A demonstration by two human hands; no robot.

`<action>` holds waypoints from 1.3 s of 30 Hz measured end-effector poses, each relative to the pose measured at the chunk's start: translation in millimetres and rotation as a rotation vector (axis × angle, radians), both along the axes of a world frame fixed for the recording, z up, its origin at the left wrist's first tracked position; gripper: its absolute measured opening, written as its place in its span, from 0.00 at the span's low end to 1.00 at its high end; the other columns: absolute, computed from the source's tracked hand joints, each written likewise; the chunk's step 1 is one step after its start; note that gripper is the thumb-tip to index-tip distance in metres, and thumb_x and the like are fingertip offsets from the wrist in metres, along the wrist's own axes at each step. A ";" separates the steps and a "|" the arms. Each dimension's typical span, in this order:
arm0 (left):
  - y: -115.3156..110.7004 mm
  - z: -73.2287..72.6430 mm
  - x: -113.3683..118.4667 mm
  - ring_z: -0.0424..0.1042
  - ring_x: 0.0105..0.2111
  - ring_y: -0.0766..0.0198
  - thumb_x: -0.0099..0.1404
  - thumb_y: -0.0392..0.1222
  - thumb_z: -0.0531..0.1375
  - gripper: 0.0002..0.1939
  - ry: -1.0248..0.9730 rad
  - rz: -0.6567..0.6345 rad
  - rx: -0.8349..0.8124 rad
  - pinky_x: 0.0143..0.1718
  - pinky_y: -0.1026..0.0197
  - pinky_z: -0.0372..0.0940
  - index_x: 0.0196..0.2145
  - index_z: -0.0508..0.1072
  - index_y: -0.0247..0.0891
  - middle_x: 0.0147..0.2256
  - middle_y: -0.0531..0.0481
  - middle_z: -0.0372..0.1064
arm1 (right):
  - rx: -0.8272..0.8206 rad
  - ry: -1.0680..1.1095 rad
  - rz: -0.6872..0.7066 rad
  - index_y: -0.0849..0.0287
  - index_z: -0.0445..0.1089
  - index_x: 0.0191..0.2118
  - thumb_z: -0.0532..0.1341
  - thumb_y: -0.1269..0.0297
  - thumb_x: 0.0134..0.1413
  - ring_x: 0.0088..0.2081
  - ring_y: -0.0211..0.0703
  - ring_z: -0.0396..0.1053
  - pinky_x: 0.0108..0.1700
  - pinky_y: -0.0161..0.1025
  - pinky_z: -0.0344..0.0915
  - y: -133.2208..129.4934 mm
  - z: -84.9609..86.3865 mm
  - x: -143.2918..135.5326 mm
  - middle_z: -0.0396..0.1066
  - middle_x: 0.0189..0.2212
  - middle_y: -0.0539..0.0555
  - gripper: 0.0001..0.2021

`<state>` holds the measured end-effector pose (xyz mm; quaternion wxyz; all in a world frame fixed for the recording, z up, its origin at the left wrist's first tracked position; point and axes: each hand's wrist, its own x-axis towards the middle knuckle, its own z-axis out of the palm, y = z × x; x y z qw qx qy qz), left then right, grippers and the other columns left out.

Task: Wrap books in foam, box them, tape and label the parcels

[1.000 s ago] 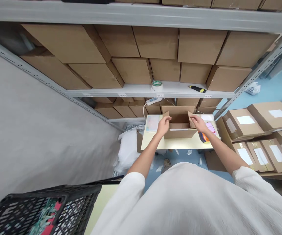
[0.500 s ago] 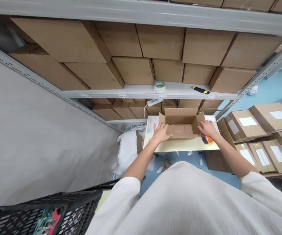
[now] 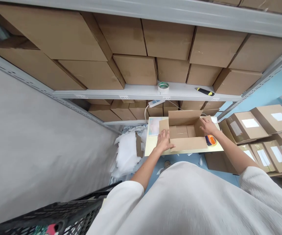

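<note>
An open cardboard box (image 3: 182,130) stands on a pale yellow table (image 3: 153,147), its flaps spread and its inside showing no contents. My left hand (image 3: 164,141) rests with fingers apart at the box's near left corner, beside the left flap and the near flap. At the far right, my right hand (image 3: 208,126) has its fingers closed on the right flap of the box. An orange and dark blue tape roll (image 3: 211,140) lies on the table below my right hand, against the near flap's right end.
Shelves (image 3: 136,92) of cardboard boxes stand ahead, holding a white-green tape roll (image 3: 163,87) and a cutter (image 3: 205,91). Labelled boxes (image 3: 250,123) are stacked at right. A black crate (image 3: 77,213) sits lower left, white packing material (image 3: 127,153) beside the table.
The near flap of the box now lies folded outward toward me, and the left flap has opened outward. My left hand has moved slightly nearer to me. The view has shifted a little.
</note>
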<state>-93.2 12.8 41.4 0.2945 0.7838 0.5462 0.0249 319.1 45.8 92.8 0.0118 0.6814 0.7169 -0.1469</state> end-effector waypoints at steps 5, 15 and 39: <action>0.5 -1.8 -1.2 0.33 0.82 0.37 0.58 0.66 0.73 0.70 -0.028 0.002 -0.038 0.80 0.34 0.38 0.82 0.41 0.38 0.82 0.28 0.31 | -0.038 0.032 0.037 0.50 0.48 0.83 0.61 0.39 0.65 0.74 0.82 0.58 0.72 0.76 0.57 20.0 -7.4 2.6 0.43 0.83 0.60 0.48; 3.2 2.1 -3.3 0.34 0.82 0.38 0.58 0.63 0.74 0.69 -0.026 0.030 -0.057 0.79 0.33 0.38 0.83 0.40 0.42 0.83 0.31 0.31 | -0.111 0.138 0.045 0.53 0.55 0.81 0.65 0.36 0.61 0.74 0.72 0.63 0.75 0.63 0.59 61.3 -23.2 17.8 0.51 0.81 0.61 0.50; 17.8 27.4 -25.2 0.47 0.80 0.40 0.61 0.63 0.75 0.60 -0.084 -0.017 0.024 0.79 0.36 0.40 0.81 0.52 0.48 0.80 0.36 0.49 | -0.148 0.225 0.173 0.46 0.47 0.84 0.69 0.32 0.58 0.79 0.72 0.52 0.77 0.65 0.55 56.5 -2.1 25.4 0.41 0.84 0.60 0.56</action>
